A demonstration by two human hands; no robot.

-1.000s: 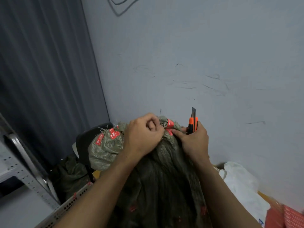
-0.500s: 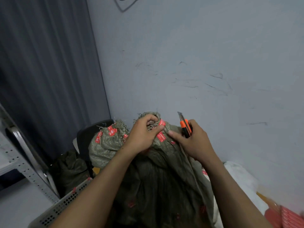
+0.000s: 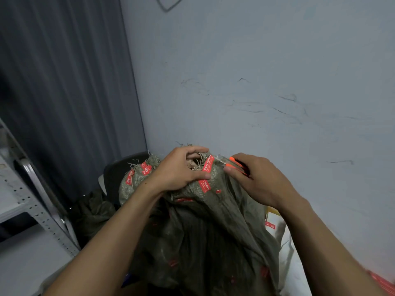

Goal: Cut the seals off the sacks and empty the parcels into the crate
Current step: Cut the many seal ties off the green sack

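A grey perforated metal shelf rack [image 3: 32, 201] is seen at nine o'clock. A smaller olive woven sack with red tags [image 3: 136, 186] is propped against a black chair [image 3: 118, 171]. At centre, the gathered neck of the large olive-green woven sack [image 3: 203, 231] is gripped by the left hand [image 3: 177, 171]. At three o'clock of it, a red paper seal strip [image 3: 206, 167] is met by the blade of an orange utility knife [image 3: 234, 163], clasped in the right hand [image 3: 260, 180]. A white plastic sack [image 3: 285, 242] lies at four o'clock.

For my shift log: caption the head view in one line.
Left hand grips the green sack by its neck; right hand holds an orange utility knife at the red seal.
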